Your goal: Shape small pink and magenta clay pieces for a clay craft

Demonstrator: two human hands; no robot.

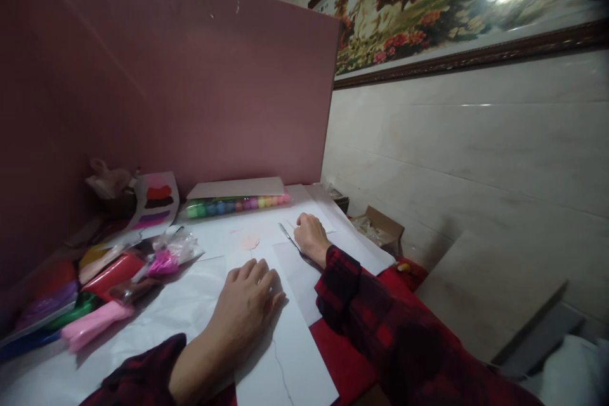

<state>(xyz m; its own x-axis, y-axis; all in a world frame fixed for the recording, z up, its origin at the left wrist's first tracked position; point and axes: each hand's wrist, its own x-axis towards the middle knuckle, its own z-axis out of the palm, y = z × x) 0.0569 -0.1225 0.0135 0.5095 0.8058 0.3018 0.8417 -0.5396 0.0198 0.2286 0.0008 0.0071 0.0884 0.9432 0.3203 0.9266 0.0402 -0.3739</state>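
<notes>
The left hand (250, 295) lies palm down on the white paper sheet (304, 365), its fingers loosely extended and a little bent, pressing on the sheet rather than gripping. A thin dark line runs down this sheet, just below the hand on the near side. The pale pink patch (250, 242) sits just beyond the left fingertips, on the white surface, and to the left of the right hand (311, 235).

That right hand is curled narrow, knuckles up — whether its fingers pinch anything, I cannot tell. The slim metal tool (291, 238) lies just left of it, slanting back beneath the wrist, its tip pointing away from the person.

Farther off, beyond both hands, stands the clear pack of coloured balls (238, 205) with a pale flat box (235, 188) on top. Well left of the left hand — bagged colours in a heap: a pink packet (98, 323), a red packet (117, 274) and a magenta packet (163, 262).
</notes>
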